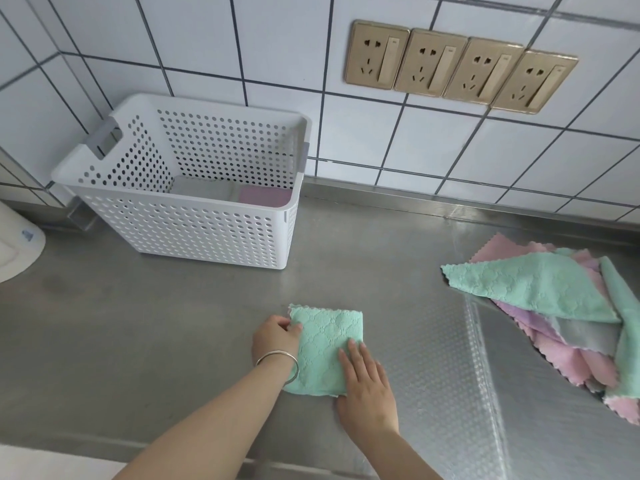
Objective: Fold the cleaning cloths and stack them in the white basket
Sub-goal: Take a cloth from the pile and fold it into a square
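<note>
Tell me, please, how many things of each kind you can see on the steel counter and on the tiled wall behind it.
White basket: 1
Folded green cloth under both hands: 1
Heap of unfolded cloths: 1 (cloths in it overlap, not countable)
Gold wall sockets: 4
Hands: 2, left hand and right hand
Total: 9

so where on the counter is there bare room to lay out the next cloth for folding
Bare steel counter lies left of the folded green cloth, in front of the white basket. Another bare strip runs between the basket and the pile of unfolded cloths, along the wall. The right side is crowded by that pile.
</note>
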`<state>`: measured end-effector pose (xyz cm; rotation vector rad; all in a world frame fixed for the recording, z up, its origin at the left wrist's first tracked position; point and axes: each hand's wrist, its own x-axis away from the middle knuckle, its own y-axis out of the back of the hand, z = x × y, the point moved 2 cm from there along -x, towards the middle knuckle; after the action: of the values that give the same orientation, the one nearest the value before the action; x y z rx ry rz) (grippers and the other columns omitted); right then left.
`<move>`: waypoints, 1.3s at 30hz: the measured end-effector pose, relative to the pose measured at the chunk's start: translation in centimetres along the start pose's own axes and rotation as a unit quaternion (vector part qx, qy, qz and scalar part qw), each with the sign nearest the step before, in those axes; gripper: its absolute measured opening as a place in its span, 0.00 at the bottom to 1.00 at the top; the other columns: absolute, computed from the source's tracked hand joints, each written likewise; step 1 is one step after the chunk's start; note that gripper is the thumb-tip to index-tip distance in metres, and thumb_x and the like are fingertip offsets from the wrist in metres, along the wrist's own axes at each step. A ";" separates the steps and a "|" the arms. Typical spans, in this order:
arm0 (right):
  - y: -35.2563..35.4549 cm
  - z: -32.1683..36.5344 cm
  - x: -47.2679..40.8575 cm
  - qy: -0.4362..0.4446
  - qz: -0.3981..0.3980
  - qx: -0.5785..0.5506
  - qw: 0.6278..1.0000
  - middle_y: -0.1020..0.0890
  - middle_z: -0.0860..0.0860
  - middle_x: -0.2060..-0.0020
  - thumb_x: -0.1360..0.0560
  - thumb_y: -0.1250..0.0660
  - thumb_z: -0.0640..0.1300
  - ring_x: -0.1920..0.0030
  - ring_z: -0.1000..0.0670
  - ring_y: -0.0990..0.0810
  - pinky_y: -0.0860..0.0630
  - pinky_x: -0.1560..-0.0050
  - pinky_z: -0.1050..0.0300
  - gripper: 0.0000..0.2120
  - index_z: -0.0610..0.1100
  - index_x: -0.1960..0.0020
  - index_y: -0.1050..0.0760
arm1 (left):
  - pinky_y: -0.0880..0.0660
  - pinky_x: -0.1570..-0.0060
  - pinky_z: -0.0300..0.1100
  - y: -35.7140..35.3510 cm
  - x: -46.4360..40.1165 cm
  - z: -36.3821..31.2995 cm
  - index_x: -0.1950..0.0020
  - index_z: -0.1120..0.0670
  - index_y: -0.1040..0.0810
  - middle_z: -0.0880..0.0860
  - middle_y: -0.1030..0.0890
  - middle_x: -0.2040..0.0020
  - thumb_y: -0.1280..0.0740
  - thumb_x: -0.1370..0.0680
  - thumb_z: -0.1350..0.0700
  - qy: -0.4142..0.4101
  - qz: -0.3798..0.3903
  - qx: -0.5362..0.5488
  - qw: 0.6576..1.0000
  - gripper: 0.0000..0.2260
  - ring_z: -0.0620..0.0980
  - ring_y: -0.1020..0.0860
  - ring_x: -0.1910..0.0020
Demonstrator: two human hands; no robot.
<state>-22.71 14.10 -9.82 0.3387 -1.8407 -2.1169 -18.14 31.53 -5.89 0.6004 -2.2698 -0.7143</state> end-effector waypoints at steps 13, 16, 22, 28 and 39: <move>0.1 0.1 -0.1 -0.013 0.008 -0.001 1.000 0.22 0.50 0.38 0.50 0.23 0.53 0.35 0.50 0.34 0.23 0.46 0.49 0.45 0.46 0.36 0.35 | 0.27 0.50 0.40 0.3 -0.5 -0.4 0.48 0.54 0.18 0.54 0.17 0.49 0.30 0.27 0.49 0.018 0.054 -0.069 0.996 0.13 0.54 0.20 0.47; 0.2 0.3 0.0 -0.008 0.004 -0.005 1.000 0.22 0.50 0.38 0.50 0.23 0.53 0.35 0.49 0.34 0.24 0.43 0.50 0.45 0.46 0.36 0.35 | 0.27 0.49 0.40 0.4 -0.4 -0.5 0.48 0.53 0.17 0.53 0.16 0.49 0.31 0.27 0.49 0.013 0.060 -0.088 0.994 0.11 0.54 0.20 0.47; 0.3 0.2 0.0 -0.010 -0.002 -0.004 1.000 0.23 0.50 0.37 0.45 0.28 0.50 0.34 0.49 0.35 0.38 0.37 0.48 0.40 0.46 0.35 0.35 | 0.35 0.61 0.38 0.1 0.5 -0.9 0.67 0.46 0.32 0.47 0.22 0.62 0.32 0.26 0.54 -0.103 -0.018 -0.027 0.994 0.13 0.51 0.24 0.59; 0.5 0.2 0.4 -0.012 -0.005 -0.019 1.000 0.24 0.48 0.36 0.37 0.48 0.47 0.34 0.47 0.36 0.44 0.34 0.50 0.31 0.45 0.35 0.35 | 0.31 0.58 0.38 -0.2 -0.4 -0.1 0.68 0.45 0.32 0.49 0.22 0.63 0.30 0.27 0.54 -0.081 -0.016 -0.003 0.997 0.14 0.53 0.23 0.59; 1.4 -0.1 0.8 0.000 0.023 -0.019 1.000 0.32 0.47 0.30 0.27 0.46 0.60 0.28 0.48 0.43 0.51 0.31 0.50 0.29 0.44 0.32 0.35 | 0.27 0.51 0.46 -0.8 -0.7 1.1 0.52 0.53 0.24 0.53 0.20 0.52 0.30 0.29 0.57 -0.187 -0.096 -0.058 0.976 0.08 0.57 0.23 0.51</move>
<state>-23.33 13.52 -8.43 0.2848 -1.7888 -2.1191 -18.28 31.69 -7.39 0.6819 -2.5086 -1.1269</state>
